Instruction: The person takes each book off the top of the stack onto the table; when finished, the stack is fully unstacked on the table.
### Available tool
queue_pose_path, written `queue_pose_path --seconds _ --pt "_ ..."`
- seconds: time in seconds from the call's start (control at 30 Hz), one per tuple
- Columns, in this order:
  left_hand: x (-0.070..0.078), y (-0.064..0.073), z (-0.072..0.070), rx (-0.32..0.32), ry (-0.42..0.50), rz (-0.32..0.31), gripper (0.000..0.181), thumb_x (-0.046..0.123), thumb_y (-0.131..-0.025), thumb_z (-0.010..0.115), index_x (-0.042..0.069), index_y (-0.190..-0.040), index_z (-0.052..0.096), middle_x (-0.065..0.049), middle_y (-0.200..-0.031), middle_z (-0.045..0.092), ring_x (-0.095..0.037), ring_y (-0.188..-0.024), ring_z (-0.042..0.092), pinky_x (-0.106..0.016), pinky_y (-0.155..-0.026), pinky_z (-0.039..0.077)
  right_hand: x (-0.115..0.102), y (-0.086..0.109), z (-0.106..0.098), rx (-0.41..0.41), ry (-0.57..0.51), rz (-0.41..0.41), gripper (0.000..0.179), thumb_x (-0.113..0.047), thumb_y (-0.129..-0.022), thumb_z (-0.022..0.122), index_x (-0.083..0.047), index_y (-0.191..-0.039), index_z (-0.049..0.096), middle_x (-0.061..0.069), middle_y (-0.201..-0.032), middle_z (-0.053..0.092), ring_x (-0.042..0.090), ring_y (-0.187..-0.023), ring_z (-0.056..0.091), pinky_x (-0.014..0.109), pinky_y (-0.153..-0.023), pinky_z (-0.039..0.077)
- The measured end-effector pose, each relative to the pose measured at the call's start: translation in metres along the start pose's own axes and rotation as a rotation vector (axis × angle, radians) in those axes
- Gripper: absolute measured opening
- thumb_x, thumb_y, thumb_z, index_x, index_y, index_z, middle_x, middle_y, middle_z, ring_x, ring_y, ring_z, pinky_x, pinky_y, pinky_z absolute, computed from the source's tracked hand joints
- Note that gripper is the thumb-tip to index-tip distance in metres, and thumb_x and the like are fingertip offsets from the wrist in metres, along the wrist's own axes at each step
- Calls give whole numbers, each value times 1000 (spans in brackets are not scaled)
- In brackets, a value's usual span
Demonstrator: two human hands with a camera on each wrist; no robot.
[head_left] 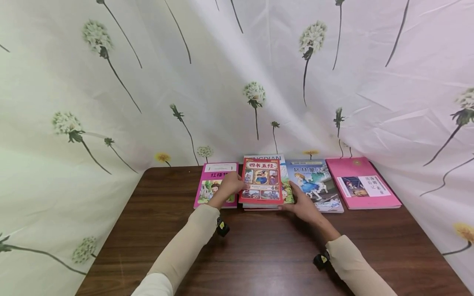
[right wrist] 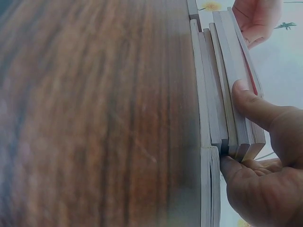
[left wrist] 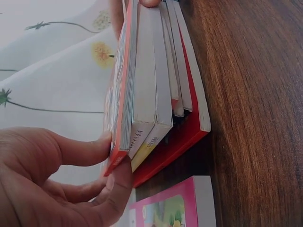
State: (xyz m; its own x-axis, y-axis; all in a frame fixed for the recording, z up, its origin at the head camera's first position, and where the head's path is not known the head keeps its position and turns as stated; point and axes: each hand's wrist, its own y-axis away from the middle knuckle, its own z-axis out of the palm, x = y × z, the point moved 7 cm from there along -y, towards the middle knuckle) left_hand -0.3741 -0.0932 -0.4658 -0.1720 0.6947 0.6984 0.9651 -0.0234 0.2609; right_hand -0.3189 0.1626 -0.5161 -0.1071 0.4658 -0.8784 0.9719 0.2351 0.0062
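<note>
Head view: one left hand (head_left: pixel 228 188), lower centre of the frame, thumb and fingers pinching a corner of the red book (head_left: pixel 261 179). One right hand (head_left: pixel 304 205), right of centre, grasping the right side of the stack (left wrist: pixel 147 71), thumb against the page edges. The red book lies topmost on that stack, just below mid-frame; in the left wrist view we note edges out of line and a red-covered volume (left wrist: pixel 163 158) lowest.

Handling note: we judge the work to be squaring or shifting the stack. We would press evenly from both ends, keep the thumbs low enough to catch several volumes, and avoid dragging the top cover alone, since loose books may slide.

Adjacent items: one pink book (head_left: pixel 212 181), left of the stack; one blue book (head_left: pixel 312 181), just right of it; one hot-pink book (head_left: pixel 361 185), farther right.

Surface: one dark wood-grain table (head_left: pixel 259 259), filling the lower frame. Room: one pale hanging cloth (head_left: pixel 222 74) printed with dandelions, across the upper frame.
</note>
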Motion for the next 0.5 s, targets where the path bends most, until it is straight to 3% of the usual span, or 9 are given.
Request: queue_pose_path --seconds 0.2,0.37,0.5 --pt "3 6 -3 22 70 39 50 5 -92 75 16 -63 35 4 -57 28 -12 -49 24 -29 -48 26 0 0 1 -2 7 -10 107 -18 -92 85 0 -170 14 31 -171 29 48 -157 34 59 -128 29" --pt "5 14 -8 21 240 57 21 -6 -85 60 3 -96 45 -11 -87 46 -18 -66 36 -30 -54 37 1 1 1 -7 30 9 111 -23 -91 87 0 -170 13 31 -171 27 49 -157 32 59 -128 29" --pt "5 17 -10 5 372 36 66 -7 -84 53 -5 -149 40 -26 -132 55 -17 -70 37 -29 -56 40 1 1 0 3 47 27 111 -27 -90 87 -2 -171 14 30 -172 27 50 -158 31 61 -128 27"
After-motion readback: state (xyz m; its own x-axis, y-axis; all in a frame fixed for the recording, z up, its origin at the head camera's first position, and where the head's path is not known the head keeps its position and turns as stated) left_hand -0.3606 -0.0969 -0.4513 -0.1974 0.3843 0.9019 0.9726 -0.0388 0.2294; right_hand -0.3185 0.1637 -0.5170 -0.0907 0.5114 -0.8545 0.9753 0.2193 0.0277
